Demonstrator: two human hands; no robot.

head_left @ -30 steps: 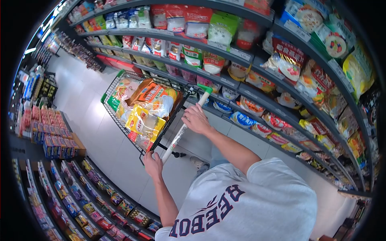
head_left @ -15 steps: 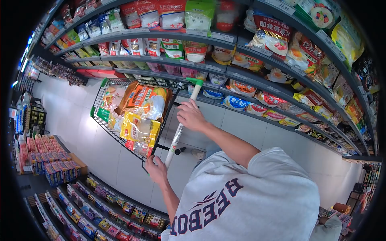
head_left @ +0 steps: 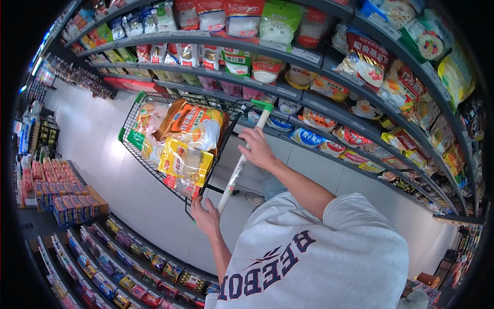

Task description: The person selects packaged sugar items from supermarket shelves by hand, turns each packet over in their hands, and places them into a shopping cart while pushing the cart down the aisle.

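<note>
A black wire shopping cart [head_left: 135,154] with green corners holds several food bags, among them an orange bag [head_left: 193,123] and a yellow bag [head_left: 185,160] with a clear window. Its white handle [head_left: 237,175] has a green upper end. My right hand [head_left: 258,148] is closed over the upper part of this handle. At the handle's lower end, beside the cart's near corner, my left hand [head_left: 207,215] rests with loosely bent fingers; its grip is partly hidden.
Shelves [head_left: 303,54] of bagged goods curve along the top and right, close to the cart's side. Lower left, more shelves [head_left: 92,232] carry small packages, with stacked boxes [head_left: 69,201] beyond. Pale tiled floor [head_left: 98,134] stretches ahead. Someone's clothing [head_left: 416,297] shows at bottom right.
The view swung one way and then partly back, so shelves and cart shifted in the picture. Both hands stay at the cart handle, and the bags remain in the cart.
</note>
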